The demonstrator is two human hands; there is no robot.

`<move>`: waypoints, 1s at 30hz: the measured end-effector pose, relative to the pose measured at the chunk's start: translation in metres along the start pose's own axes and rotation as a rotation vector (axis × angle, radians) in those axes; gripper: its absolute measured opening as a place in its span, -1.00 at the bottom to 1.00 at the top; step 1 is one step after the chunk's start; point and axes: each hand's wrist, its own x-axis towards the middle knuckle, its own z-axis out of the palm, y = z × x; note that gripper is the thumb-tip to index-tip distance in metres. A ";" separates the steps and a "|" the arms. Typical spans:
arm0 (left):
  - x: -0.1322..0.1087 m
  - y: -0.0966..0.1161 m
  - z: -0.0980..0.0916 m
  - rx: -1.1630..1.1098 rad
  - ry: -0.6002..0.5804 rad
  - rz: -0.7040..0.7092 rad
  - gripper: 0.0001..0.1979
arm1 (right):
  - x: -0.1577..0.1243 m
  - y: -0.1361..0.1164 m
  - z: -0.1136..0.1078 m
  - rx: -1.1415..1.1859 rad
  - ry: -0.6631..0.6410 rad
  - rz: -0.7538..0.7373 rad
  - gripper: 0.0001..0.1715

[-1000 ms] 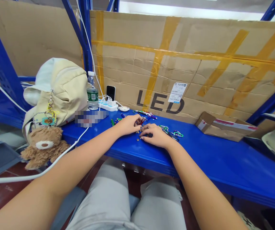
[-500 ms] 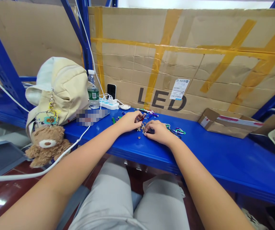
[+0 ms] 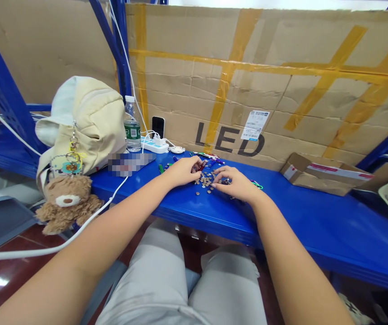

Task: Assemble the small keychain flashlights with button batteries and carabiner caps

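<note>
My left hand (image 3: pixel 186 171) is closed, its fingertips at a small shiny red tube (image 3: pixel 202 165), whose exact kind I cannot make out. Beside it, small round coin-like discs (image 3: pixel 205 179) lie scattered on the blue tabletop (image 3: pixel 194 203). Over the right side of these discs rests my right hand (image 3: pixel 233 184), fingers bent and apart, with nothing visibly gripped. Small dark pieces show under its fingers, too blurred to name. A green carabiner (image 3: pixel 256 184) pokes out behind this hand. Colourful metallic tubes (image 3: pixel 210 157) lie beyond the hands.
On the left stand a cream backpack (image 3: pixel 95 117) with a teddy bear charm (image 3: pixel 68 203), a water bottle (image 3: pixel 132 128) and a power strip (image 3: pixel 155 145). A phone (image 3: pixel 158 127) leans on the large cardboard (image 3: pixel 187 104). An open cardboard box (image 3: pixel 319 176) sits at right; a white cable (image 3: pixel 79 232) crosses the left.
My right hand has moved right, over the carabiners. More discs now show, spread between the hands. My left hand has stayed almost in place by the red tube.
</note>
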 end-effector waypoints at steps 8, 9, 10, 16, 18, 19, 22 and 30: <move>-0.002 0.000 0.002 -0.031 -0.084 0.022 -0.79 | 0.002 0.001 0.008 -0.063 -0.128 0.026 -0.93; -0.002 0.000 0.002 -0.038 -0.107 0.042 -0.79 | 0.003 0.000 0.008 -0.055 -0.127 0.034 -0.94; -0.002 0.000 0.003 -0.045 -0.128 0.061 -0.79 | 0.003 0.000 0.007 -0.043 -0.107 0.042 -0.95; -0.003 0.005 0.002 -0.102 -0.193 0.077 -0.80 | 0.004 -0.007 -0.004 0.158 0.313 -0.009 -0.85; -0.004 0.008 0.002 -0.131 -0.224 0.076 -0.78 | 0.005 -0.010 -0.005 0.203 0.349 -0.034 -0.84; -0.004 0.009 0.001 -0.144 -0.237 0.078 -0.77 | 0.006 -0.012 -0.004 0.215 0.343 -0.043 -0.84; -0.005 0.011 0.001 -0.171 -0.259 0.088 -0.76 | 0.007 -0.012 0.000 0.229 0.317 -0.059 -0.84; -0.005 0.011 0.002 -0.175 -0.261 0.110 -0.77 | 0.009 -0.011 0.003 0.221 0.278 -0.053 -0.80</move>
